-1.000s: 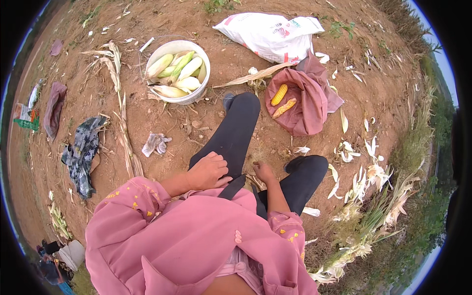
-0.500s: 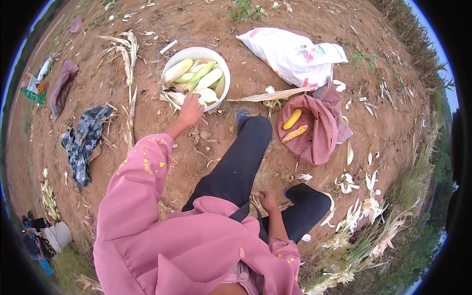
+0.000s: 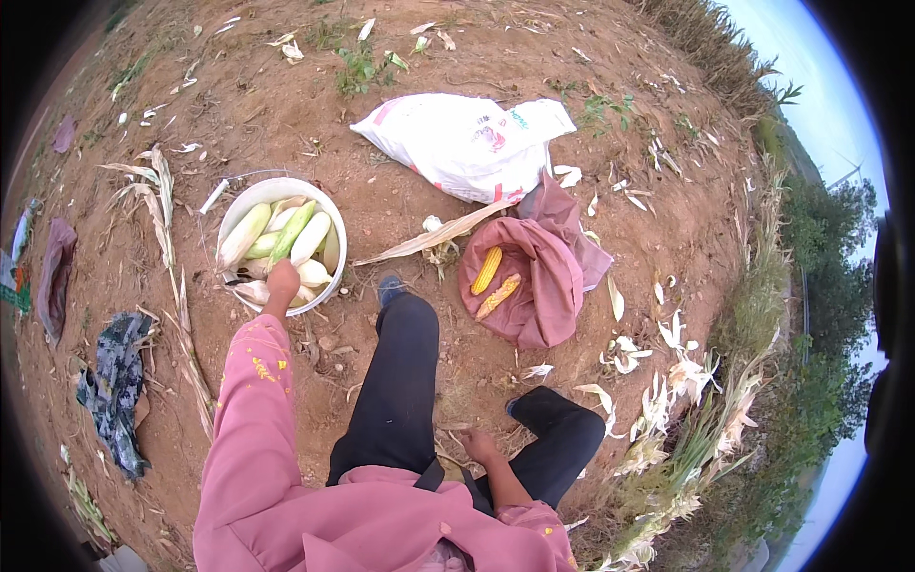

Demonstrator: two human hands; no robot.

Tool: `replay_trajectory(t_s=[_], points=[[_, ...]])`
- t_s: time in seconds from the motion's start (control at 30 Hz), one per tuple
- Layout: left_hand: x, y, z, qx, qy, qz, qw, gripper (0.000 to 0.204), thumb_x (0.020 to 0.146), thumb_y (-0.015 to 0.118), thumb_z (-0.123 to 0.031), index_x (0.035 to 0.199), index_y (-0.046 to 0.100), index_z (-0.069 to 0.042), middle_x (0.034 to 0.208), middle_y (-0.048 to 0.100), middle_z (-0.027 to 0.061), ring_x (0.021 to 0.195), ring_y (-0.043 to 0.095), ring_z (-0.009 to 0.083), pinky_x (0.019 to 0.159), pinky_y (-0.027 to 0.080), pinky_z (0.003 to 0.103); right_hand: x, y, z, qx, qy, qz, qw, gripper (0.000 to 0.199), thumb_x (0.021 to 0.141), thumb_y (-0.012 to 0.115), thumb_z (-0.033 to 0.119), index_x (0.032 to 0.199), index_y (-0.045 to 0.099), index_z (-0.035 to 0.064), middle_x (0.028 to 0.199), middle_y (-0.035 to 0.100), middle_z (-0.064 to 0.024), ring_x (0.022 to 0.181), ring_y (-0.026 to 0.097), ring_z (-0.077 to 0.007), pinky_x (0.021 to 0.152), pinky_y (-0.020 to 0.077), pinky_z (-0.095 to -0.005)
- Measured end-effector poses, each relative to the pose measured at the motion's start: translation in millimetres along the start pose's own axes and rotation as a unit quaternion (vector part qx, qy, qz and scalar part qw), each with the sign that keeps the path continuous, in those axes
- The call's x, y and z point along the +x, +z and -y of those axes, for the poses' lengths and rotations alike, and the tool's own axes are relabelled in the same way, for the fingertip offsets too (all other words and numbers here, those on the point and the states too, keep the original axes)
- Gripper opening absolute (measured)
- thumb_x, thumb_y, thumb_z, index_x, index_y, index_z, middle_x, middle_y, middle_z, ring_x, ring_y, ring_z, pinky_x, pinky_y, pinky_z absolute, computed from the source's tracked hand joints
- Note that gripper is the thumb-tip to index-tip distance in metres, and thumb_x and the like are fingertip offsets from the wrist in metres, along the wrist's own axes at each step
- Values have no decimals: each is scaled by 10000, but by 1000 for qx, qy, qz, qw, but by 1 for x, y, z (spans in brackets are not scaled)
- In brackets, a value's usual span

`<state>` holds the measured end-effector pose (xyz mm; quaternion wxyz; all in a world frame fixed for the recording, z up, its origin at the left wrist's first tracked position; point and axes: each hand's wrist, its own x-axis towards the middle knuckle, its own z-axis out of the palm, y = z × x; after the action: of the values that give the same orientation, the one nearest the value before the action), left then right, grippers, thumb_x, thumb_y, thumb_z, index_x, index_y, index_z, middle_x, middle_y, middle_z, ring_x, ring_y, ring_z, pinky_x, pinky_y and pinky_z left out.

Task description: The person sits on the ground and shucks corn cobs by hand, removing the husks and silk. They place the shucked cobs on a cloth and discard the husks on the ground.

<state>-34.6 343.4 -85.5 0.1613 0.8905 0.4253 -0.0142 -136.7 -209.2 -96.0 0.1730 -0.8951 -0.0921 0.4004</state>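
Hands: two, both bare. Left hand (image 3: 282, 283) reaches over the near rim of one white bucket (image 3: 286, 188), down at the ears of corn (image 3: 294, 232); fingertips hidden, can't tell if it grasps one. Right hand (image 3: 479, 445) sits low between the two dark-trousered legs (image 3: 389, 393), fingers curled; can't tell if anything is in it.

Ears lie piled in the bucket, at least seven visible, mostly pale husks, one greener on top; lower ones overlap, exact count unclear. One white handle grip (image 3: 213, 196) sticks out beside the bucket, upper left.

Right of the bucket: one open dull-red sack (image 3: 548, 303) with two husked cobs (image 3: 486, 271), one yellow, one patchy. One white sack (image 3: 467, 143) lies just beyond it. One long dry leaf (image 3: 434, 234) between bucket and red sack.

Far left: one camouflage cloth (image 3: 116, 391), one dry stalk (image 3: 172, 238). Husks (image 3: 656, 410) scattered right, too many to count. All on bare soil (image 3: 381, 57).
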Motion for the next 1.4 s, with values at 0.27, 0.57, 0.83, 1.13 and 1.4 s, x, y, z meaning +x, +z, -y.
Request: replay_trajectory(t_s=[0.27, 0.57, 0.83, 1.13, 1.4], points=[[-11, -75, -63, 54, 215, -25, 975, 247, 838, 458, -240, 806, 594, -36, 804, 632, 190, 772, 621, 346, 688, 480, 468, 10, 15, -11, 36, -26, -24, 999, 329, 829, 484, 258, 1076, 611, 82, 1027, 603, -205, 976, 574, -334, 865, 440, -384], [-124, -215, -173, 118, 491, -113, 856, 71, 738, 483, -81, 747, 549, -59, 704, 584, 108, 639, 596, 293, 534, 444, 407, 11, -23, 27, 334, -104, -199, 916, 458, 817, 597, 205, 1204, 468, -4, 1061, 576, -208, 940, 589, -307, 810, 465, -342], [-240, -251, -237, 41, 652, 31, 757, 94, 795, 514, -139, 740, 503, -63, 703, 535, 94, 652, 560, 306, 534, 419, 402, -67, -162, 142, 72, -242, -536, 805, 757, 676, 739, 306, 1267, 375, 5, 1269, 406, -206, 1141, 439, -310, 924, 380, -376], [-301, -125, -269, -263, 637, 251, 679, 351, 842, 548, -320, 1122, 488, -118, 1052, 512, 85, 991, 502, 224, 894, 360, 348, -75, -122, 110, 280, -154, -379, 869, 785, 661, 732, 297, 1261, 308, 23, 986, 586, -192, 926, 586, -350, 758, 472, -399], [-334, -7, -224, -520, 174, 628, 552, 679, 792, 657, -362, 1310, 348, -49, 1243, 426, 73, 1128, 420, 151, 934, 362, 308, -42, -105, 85, 400, -132, -380, 824, 564, 835, 568, 377, 1187, 364, -13, 1011, 572, -230, 929, 579, -354, 769, 447, -399]])
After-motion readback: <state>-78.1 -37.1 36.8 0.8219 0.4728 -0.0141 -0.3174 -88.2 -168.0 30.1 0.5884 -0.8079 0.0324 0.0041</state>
